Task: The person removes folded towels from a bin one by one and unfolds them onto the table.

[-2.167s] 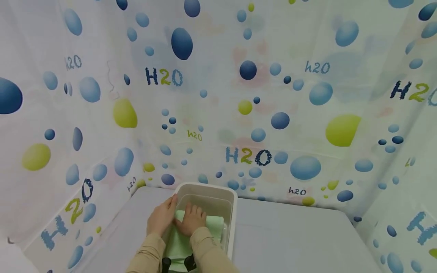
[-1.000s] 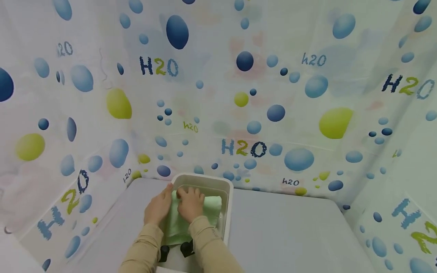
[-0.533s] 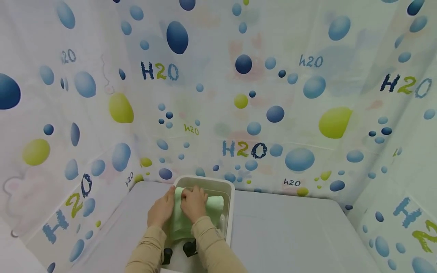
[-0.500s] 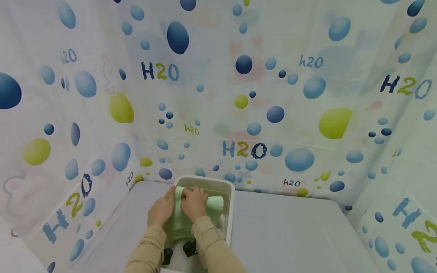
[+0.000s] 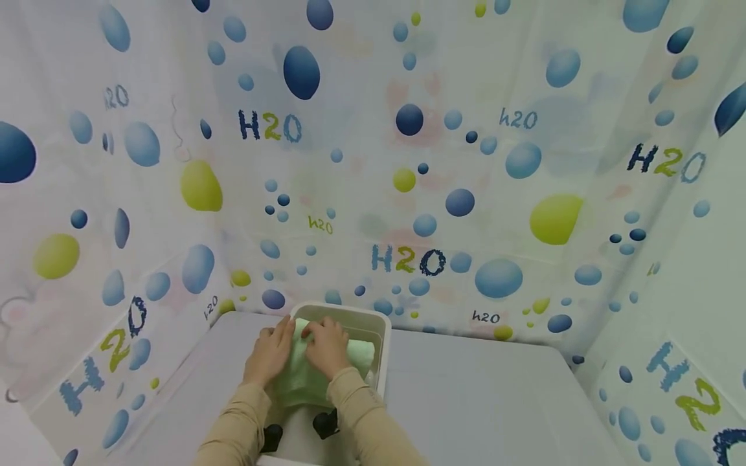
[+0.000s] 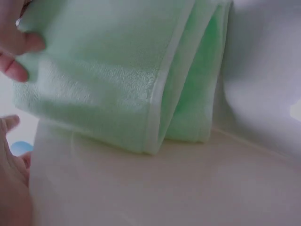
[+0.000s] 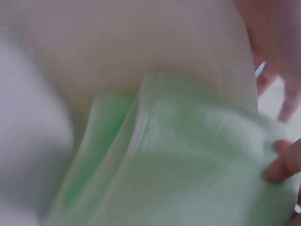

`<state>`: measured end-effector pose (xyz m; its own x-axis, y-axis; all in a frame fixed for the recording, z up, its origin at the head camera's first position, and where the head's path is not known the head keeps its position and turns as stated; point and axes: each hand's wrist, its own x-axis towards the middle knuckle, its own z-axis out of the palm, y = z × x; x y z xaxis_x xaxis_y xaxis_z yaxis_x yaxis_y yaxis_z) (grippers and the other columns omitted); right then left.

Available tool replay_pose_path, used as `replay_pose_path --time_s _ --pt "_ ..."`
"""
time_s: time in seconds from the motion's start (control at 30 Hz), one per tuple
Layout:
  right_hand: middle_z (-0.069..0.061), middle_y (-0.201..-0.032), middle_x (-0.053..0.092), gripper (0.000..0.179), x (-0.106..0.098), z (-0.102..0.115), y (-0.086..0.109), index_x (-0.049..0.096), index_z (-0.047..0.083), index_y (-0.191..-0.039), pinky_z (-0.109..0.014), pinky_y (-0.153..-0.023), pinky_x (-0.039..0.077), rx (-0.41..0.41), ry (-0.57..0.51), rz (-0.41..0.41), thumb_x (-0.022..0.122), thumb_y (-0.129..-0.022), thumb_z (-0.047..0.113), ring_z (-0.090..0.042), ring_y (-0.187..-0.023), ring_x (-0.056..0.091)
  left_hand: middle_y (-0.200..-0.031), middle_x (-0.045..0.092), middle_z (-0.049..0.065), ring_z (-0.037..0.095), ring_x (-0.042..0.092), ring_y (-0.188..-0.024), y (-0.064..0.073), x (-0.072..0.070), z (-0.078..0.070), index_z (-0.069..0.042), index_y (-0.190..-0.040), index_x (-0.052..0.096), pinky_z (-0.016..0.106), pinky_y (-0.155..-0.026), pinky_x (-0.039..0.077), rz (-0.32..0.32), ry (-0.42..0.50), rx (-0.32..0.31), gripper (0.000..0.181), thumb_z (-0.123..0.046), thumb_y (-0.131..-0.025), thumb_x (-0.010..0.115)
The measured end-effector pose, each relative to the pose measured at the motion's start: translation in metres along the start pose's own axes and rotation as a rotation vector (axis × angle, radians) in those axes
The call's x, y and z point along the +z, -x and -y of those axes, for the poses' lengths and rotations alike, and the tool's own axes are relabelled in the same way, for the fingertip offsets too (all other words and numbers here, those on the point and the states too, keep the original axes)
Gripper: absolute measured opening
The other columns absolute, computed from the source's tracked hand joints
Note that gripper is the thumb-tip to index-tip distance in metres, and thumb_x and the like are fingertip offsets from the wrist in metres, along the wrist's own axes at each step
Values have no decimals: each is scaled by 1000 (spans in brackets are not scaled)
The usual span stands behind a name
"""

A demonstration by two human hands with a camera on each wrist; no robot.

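A pale green folded towel (image 5: pixel 298 382) stands partly raised inside a white plastic tub (image 5: pixel 344 309); its layered folded edges show in both wrist views. My right hand (image 5: pixel 327 347) pinches the towel's upper left part between thumb and fingers, seen close in the right wrist view with the thumb (image 7: pixel 283 165) on the cloth. My left hand (image 5: pixel 269 353) is at the tub's left rim with its fingers fairly straight. In the left wrist view the left hand (image 6: pixel 14 176) lies beside the tub wall, apart from the towel.
The tub stands on a white table (image 5: pixel 466 388) near its back edge. A white curtain (image 5: pixel 350 194) printed with blue and green bubbles and "H2O" hangs behind and on both sides. Black pieces (image 5: pixel 326 424) sit under the wrists.
My right hand lay flat on the towel; now it pinches it. The towel's near end has moved away from me, baring the tub floor. My left hand has eased slightly outward at the rim.
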<state>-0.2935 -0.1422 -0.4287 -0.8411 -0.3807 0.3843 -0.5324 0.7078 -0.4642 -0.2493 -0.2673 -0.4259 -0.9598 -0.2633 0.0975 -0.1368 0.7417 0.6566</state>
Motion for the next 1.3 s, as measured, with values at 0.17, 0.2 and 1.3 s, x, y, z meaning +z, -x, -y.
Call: replay_pose_path --time_s 0.17,0.2,1.3 --pt "-2 -91 55 30 -21 -9 -6 71 21 -89 -22 -58 37 -61 18 107 56 -77 -1 -16 -79 47 -138 26 35 54 32 -126 0 -3 -1 -8 -150 16 65 -99 32 -3 102 86 66 -50 -99 24" --pt "-3 -91 55 31 -27 -11 -8 71 20 -89 -21 -56 38 -73 9 129 55 -77 -3 -15 -77 47 -138 26 36 54 31 -127 0 -4 -2 -6 -149 15 65 -101 31 -6 109 97 66 -48 -100 25" --pt "-7 -113 55 28 -152 -49 -2 69 14 -112 -23 -80 45 -330 -333 367 46 -97 10 -15 -99 50 -110 60 16 18 59 -93 13 -26 -55 -15 -146 27 28 -80 46 193 443 254 69 -22 -88 64"
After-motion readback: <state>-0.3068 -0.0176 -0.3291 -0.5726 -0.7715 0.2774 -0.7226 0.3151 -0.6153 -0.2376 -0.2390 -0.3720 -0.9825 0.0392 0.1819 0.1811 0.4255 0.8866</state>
